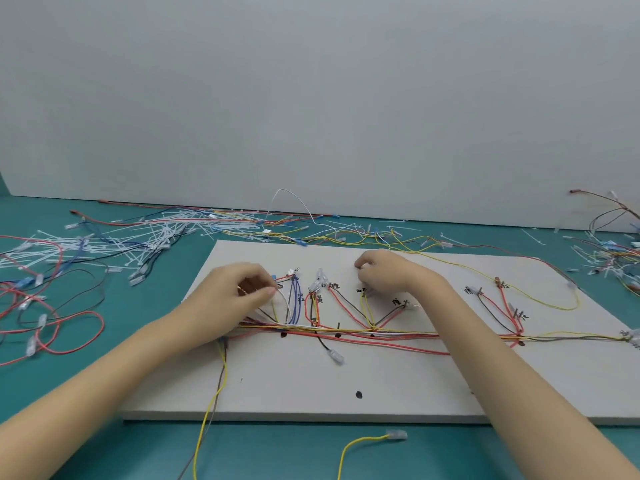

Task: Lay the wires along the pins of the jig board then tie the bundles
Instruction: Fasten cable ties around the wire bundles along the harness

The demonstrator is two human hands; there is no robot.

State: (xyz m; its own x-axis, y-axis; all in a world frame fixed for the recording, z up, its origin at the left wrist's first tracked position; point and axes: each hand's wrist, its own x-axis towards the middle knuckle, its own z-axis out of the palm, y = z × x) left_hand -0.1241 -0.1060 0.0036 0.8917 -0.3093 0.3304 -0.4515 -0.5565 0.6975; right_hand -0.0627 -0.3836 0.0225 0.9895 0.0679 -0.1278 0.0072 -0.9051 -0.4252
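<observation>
Wires (346, 332) on jig board (311, 393) | left grip (239, 292) pinches white wire (284, 303) | right grip (384, 271) curled, contents unclear

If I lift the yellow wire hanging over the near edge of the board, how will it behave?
The yellow wire likely flops: it already droops in loose curves off the jig board. Probably very light. Its far end joins the bundle, so pulling may disturb it.
</observation>
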